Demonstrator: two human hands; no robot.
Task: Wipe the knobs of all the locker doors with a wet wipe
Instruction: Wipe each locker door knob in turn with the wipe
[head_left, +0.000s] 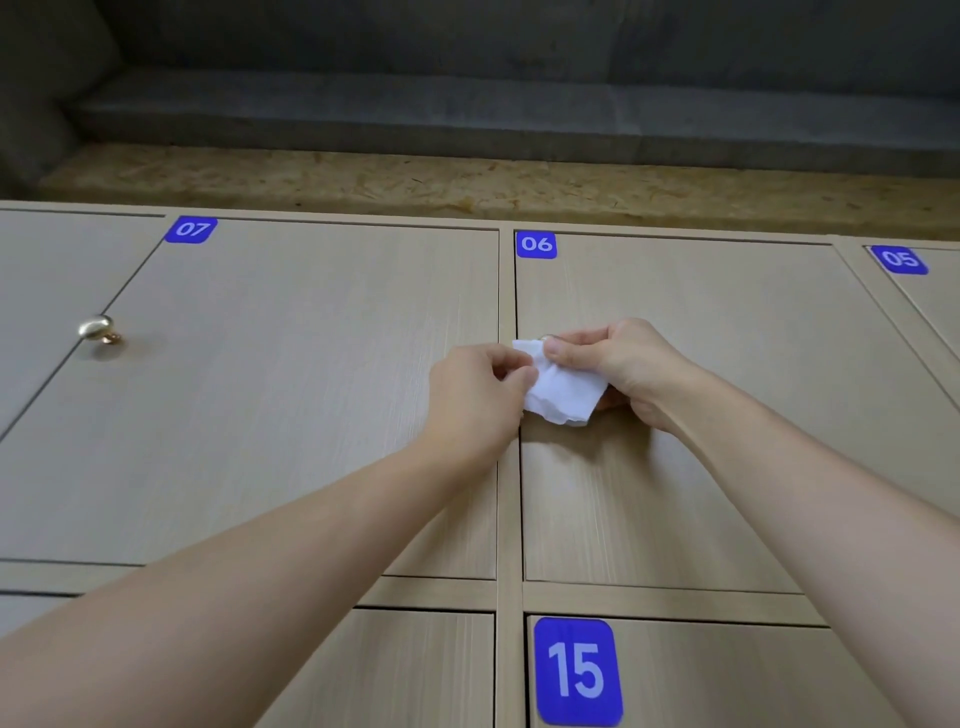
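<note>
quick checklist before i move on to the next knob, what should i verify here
1. Wet wipe held: ok, left hand and right hand both pinch it.
2. Wipe on door 06's knob: cannot tell, only a sliver of the knob shows above the wipe.
3. Door 06 shut: ok.
4. Gold knob at the left in clear view: ok, nothing touches it.
5. Wipe still wet: cannot tell.
</note>
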